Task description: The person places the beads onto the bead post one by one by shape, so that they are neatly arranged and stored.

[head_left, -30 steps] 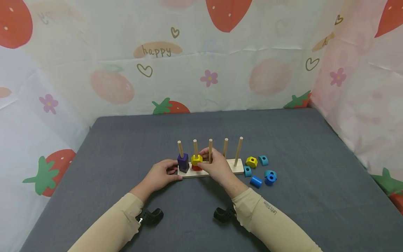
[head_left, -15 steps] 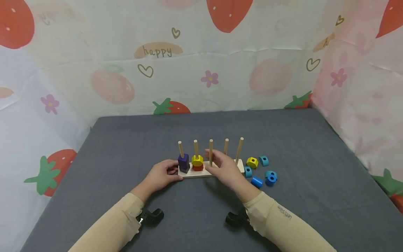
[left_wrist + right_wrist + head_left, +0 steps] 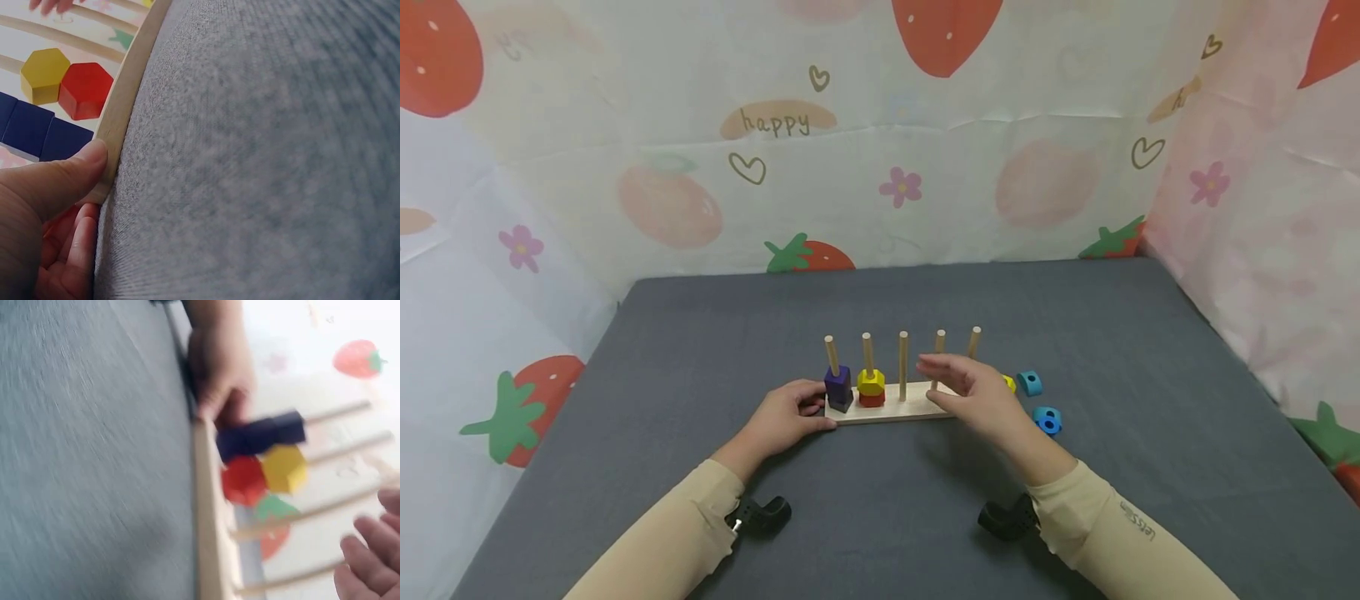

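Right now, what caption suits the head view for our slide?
Left hand pinches a five-peg wooden stacker holding indigo blocks and a yellow hexagon atop a red hexagon; right hand hovers, empty.

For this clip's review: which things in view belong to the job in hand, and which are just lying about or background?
Part of the job:
pegged board
dark purple blocks, stacked on it
red block, under a yellow block
probably the loose blue pieces and loose yellow piece, the latter mostly hidden

Not part:
grey cloth
strawberry-print backdrop
black wrist-worn devices

Booth-like setting, strawberry-print sheets (image 3: 955, 225) around a grey tabletop (image 3: 880, 533)
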The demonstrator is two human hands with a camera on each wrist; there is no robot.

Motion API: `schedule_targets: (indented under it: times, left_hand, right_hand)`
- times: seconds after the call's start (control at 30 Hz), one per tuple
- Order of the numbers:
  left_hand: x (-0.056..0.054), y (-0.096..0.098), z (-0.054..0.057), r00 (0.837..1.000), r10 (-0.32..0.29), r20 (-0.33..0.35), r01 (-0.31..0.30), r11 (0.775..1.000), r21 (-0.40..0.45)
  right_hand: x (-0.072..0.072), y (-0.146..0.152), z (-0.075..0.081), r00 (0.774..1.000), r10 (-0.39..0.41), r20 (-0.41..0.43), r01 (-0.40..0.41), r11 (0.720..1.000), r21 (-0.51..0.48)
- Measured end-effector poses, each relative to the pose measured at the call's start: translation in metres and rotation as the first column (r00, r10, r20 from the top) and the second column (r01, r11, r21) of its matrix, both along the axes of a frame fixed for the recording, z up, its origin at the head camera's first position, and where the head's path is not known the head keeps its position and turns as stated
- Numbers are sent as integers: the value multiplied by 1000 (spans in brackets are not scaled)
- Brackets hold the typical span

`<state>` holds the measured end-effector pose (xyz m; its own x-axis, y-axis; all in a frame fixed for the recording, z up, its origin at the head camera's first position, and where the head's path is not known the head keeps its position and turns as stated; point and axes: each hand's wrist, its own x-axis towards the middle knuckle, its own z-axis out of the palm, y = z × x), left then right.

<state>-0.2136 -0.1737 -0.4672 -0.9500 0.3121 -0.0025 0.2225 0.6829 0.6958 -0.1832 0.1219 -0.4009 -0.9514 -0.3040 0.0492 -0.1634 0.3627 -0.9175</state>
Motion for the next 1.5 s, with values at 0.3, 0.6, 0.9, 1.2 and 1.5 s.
schedule_targets:
  times: [0.3,0.6,0.9,1.2,1.5]
  left_hand:
    - [1,0,0,1000,2,-16,-2,1000,-3]
    - [1,1,1,1000,-1,-15,1,1000,-2]
    - [0,0,0,1000,-4,-25,4,1000,-3]
    - [1,0,0,1000,-4,-19,4,1000,8]
    - [1,1,1,1000,9,-7,-9,1000,2]
  right_hand:
    - [-6,42,8,999,4,-40,-3,999,35]
    - [-19,75,-1,990,-138,-22,140,981,131]
    - [-37,94,-17,988,-129,87,105,965,240]
    - [-49,100,-27,992,-77,98,45,955,295]
    - [-51,100,-27,993,-25,112,-19,926,376]
